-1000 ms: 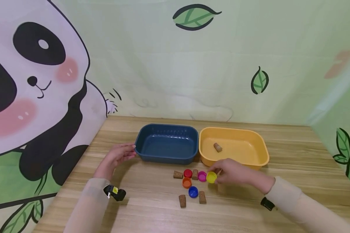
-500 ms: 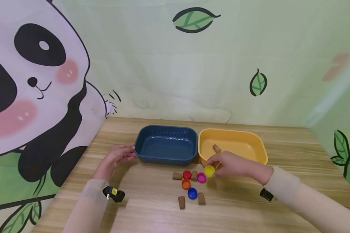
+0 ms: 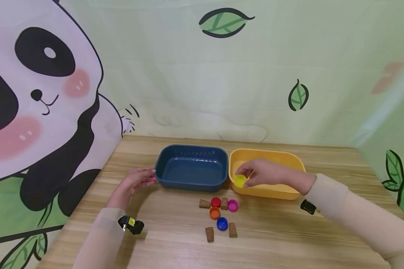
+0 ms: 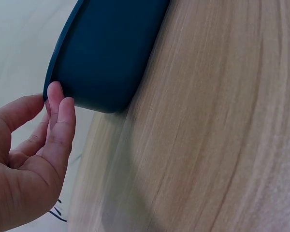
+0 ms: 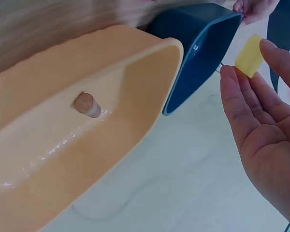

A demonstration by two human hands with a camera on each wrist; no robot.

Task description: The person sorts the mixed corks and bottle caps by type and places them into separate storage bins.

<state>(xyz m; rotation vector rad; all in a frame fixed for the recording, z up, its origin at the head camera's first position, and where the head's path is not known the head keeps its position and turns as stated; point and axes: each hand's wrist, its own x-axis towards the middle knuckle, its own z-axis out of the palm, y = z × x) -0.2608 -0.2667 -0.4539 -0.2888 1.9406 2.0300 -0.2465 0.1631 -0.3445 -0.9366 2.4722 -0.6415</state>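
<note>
head view: the yellow cap [image 3: 239,181] is pinched at its rim by the right hand [image 3: 266,173], held over the near left part of the yellow tub [image 3: 297,161]. the left hand [image 3: 134,180] is laid with relaxed fingers against the left end of the blue tub [image 3: 192,155], which looks empty. four corks and red, orange, blue and pink caps are left on the table [image 3: 289,239] in front of the tubs.

left wrist view: the blue tub's corner [image 4: 106,58] is touched by straight fingertips [image 4: 63,104], not gripped.

right wrist view: the cap [image 5: 249,55] is seen held between fingertips beyond the tub rim; one cork [image 5: 87,104] lies inside the yellow tub [image 5: 135,116].

the cap is judged light, stiff, smooth plastic, slightly slippery; best taken by opposite rim edges.
</note>
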